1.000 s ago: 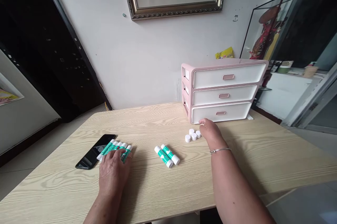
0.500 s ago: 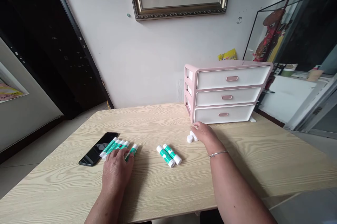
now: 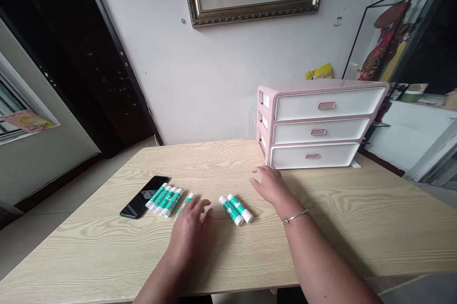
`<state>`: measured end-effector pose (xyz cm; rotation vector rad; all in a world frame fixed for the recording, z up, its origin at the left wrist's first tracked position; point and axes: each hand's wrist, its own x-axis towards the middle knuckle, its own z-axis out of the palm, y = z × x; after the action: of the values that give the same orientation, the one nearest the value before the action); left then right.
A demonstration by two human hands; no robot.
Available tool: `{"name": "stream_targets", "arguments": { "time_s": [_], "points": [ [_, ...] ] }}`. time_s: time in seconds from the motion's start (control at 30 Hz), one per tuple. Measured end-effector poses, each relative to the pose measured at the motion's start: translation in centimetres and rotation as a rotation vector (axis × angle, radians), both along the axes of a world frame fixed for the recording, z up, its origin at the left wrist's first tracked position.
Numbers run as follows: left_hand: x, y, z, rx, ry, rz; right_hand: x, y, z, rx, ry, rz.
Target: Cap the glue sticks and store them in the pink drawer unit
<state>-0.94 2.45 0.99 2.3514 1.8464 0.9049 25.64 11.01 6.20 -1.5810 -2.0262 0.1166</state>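
Several green-and-white glue sticks [image 3: 164, 200] lie side by side in a row at the left. A single glue stick [image 3: 188, 198] lies just right of that row, partly covered by my left hand [image 3: 193, 225]. That hand is over the table with its fingers apart, holding nothing I can see. Between my hands lies a pair of glue sticks [image 3: 236, 209], touching along their sides. My right hand [image 3: 272, 187] is in front of the drawer unit, thumb and fingers spread. No small white caps show around it; the hand may be covering them.
A black phone [image 3: 144, 197] lies left of the glue stick row. The pink-and-white drawer unit [image 3: 319, 131] stands at the table's back right, with a yellow packet [image 3: 320, 71] behind its top. The wooden table [image 3: 214, 166] meets the wall, where a framed picture [image 3: 255, 11] hangs.
My left hand has moved right, off the row of glue sticks, towards the pair. My right hand's fingers have spread, and the white caps beside it are out of sight. The view has shifted slightly.
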Motion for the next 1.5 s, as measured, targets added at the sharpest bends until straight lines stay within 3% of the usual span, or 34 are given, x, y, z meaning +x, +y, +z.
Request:
{"name": "stream_targets", "arguments": {
  "time_s": [0.1, 0.17, 0.33, 0.5, 0.6, 0.77, 0.93, 1.07, 1.2, 1.3, 1.4, 1.5],
  "points": [
    [3.2, -0.8, 1.4, -0.158, -0.03, -0.155, -1.6, -0.5, 0.0, 0.058, 0.08, 0.145],
    [4.9, -1.2, 2.4, -0.22, -0.029, -0.178, -2.3, -0.7, -0.4, 0.043, 0.123, 0.202],
    [6.2, -1.4, 4.3, -0.285, 0.039, -0.036, -2.5, -1.1, -0.5, 0.014, 0.177, 0.196],
    [5.2, -1.1, 4.0, -0.277, 0.151, 0.162, -2.8, -1.7, 0.4, -0.034, 0.241, 0.182],
    [4.3, -1.1, 3.6, -0.269, 0.054, 0.204, -3.3, -2.0, 0.2, -0.055, 0.316, 0.227],
    [3.4, -1.6, 3.3, -0.151, -0.232, 0.035, -4.2, -2.7, 0.1, -0.105, 0.449, 0.337],
    [4.7, -2.1, 3.5, -0.113, -0.323, -0.129, -5.0, -3.5, 0.3, -0.096, 0.428, 0.434],
    [6.1, -1.6, 3.8, -0.1, -0.292, -0.145, -5.5, -3.4, -0.4, -0.076, 0.435, 0.381],
    [6.9, -1.0, 4.4, -0.201, -0.188, -0.096, -5.4, -3.0, -0.8, -0.119, 0.52, 0.354],
    [7.1, -1.1, 5.0, -0.309, -0.353, -0.19, -5.4, -3.3, -0.4, -0.15, 0.641, 0.403],
    [7.2, -1.7, 5.7, -0.521, -0.705, -0.349, -5.6, -4.0, 0.0, -0.179, 0.738, 0.478],
    [7.1, -2.5, 6.1, -0.659, -0.975, -0.397, -5.6, -3.9, -0.2, -0.249, 0.791, 0.528]
  ]
}}
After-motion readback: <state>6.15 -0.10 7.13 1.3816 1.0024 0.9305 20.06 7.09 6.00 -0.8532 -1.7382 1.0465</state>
